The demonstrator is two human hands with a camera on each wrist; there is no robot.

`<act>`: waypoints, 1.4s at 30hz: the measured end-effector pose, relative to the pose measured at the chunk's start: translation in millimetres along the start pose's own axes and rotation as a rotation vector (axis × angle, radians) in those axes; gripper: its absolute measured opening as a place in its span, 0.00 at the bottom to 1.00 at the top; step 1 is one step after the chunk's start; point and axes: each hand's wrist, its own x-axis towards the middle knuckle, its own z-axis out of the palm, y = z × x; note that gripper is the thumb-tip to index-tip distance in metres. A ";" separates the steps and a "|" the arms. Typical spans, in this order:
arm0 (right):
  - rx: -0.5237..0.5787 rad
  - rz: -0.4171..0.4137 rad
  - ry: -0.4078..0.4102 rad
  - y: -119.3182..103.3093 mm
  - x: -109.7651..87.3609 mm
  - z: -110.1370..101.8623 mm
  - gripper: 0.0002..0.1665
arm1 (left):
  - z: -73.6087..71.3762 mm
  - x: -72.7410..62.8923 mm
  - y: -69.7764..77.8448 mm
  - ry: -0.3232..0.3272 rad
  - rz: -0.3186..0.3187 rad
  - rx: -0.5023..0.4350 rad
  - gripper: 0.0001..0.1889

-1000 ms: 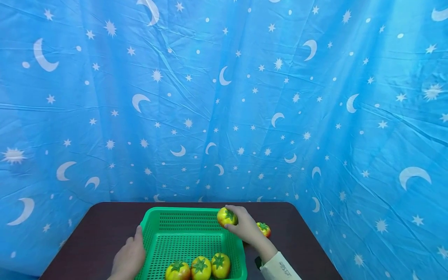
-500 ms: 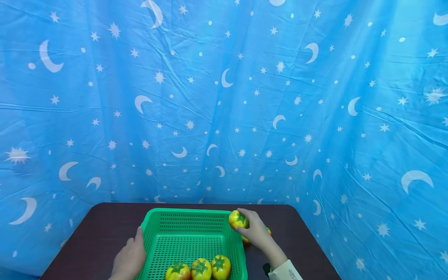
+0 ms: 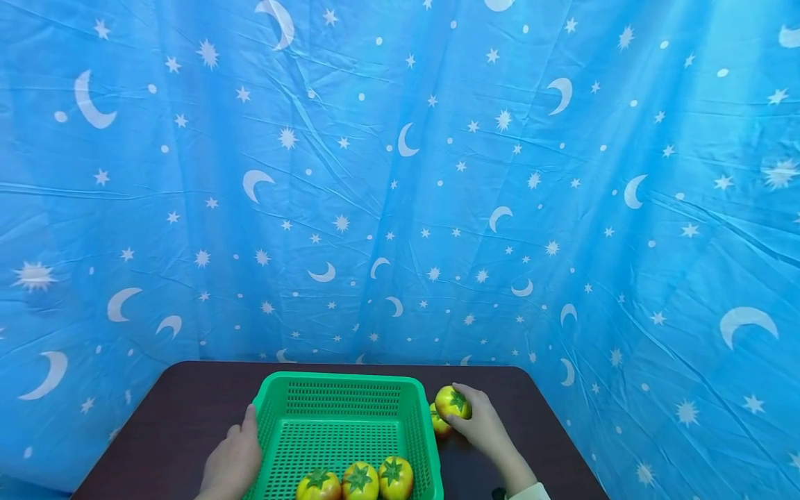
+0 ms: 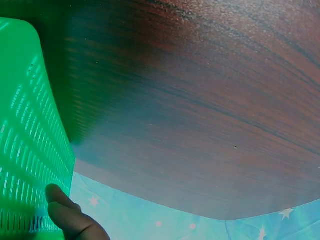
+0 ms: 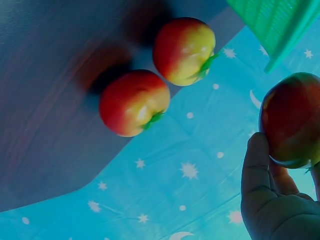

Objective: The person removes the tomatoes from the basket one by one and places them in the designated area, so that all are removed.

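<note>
Held in my right hand (image 3: 486, 425) is a yellow-red tomato (image 3: 453, 402) with a green leafy top. It is just right of the green plastic basket (image 3: 340, 377), above the table. A second tomato (image 3: 439, 425) sits close to the basket's right wall. The right wrist view shows two tomatoes on the table, one red and yellow tomato (image 5: 135, 103) and another tomato (image 5: 184, 51) beside it. Inside the basket, several tomatoes (image 3: 359, 480) line the near side. My left hand (image 3: 232, 458) grips the basket's left side, its fingers (image 4: 70, 215) against the outer wall.
The dark wooden table (image 3: 494, 389) has rounded far corners. Behind and around it hangs a blue curtain (image 3: 350, 180) with white moons and stars. Bare tabletop (image 4: 200, 115) shows left of the basket.
My right hand has carried its tomato rightward and down, from over the basket's far right corner to outside the basket. The left hand and basket have stayed put.
</note>
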 end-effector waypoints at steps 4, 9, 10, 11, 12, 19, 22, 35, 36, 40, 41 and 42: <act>-0.004 0.026 0.014 6.3 -1.7 -0.8 0.35 | -0.4 -0.7 0.9 0.005 -0.003 -0.003 0.30; -0.024 0.054 0.027 17.4 -2.9 -0.2 0.35 | -0.5 -1.5 0.2 0.004 0.006 -0.011 0.30; -0.028 0.059 0.029 19.9 -3.1 -0.1 0.35 | -0.4 -1.6 0.1 0.005 0.007 -0.012 0.30; -0.032 0.068 0.031 22.3 -3.1 0.2 0.35 | -0.3 -1.8 -0.2 0.007 0.009 -0.012 0.30; -0.035 0.074 0.033 24.5 -3.1 0.3 0.35 | -0.1 -1.9 -0.5 0.009 0.011 -0.012 0.30; -0.044 0.102 0.030 35.0 -3.4 3.9 0.36 | -0.3 -2.0 -0.1 0.017 0.017 -0.007 0.30; -0.050 0.118 0.028 38.5 -4.2 7.9 0.35 | -1.0 -2.7 1.3 0.010 0.010 -0.009 0.30; -0.065 0.061 -0.029 53.9 -6.7 24.0 0.33 | -1.2 -2.6 0.1 -0.024 0.016 -0.035 0.31; -0.069 0.061 -0.030 54.4 -6.8 25.4 0.33 | -1.1 -2.4 -0.1 -0.023 0.016 -0.036 0.31; -0.079 0.083 -0.039 55.5 -7.9 30.3 0.32 | -1.0 -2.4 -0.5 -0.019 0.014 -0.036 0.31; -0.081 0.094 -0.041 55.1 -8.9 31.3 0.32 | -0.9 -2.4 -0.3 -0.017 0.013 -0.035 0.31; -0.084 0.096 -0.043 54.9 -10.0 31.9 0.32 | -0.8 -2.7 -0.2 -0.017 0.012 -0.033 0.31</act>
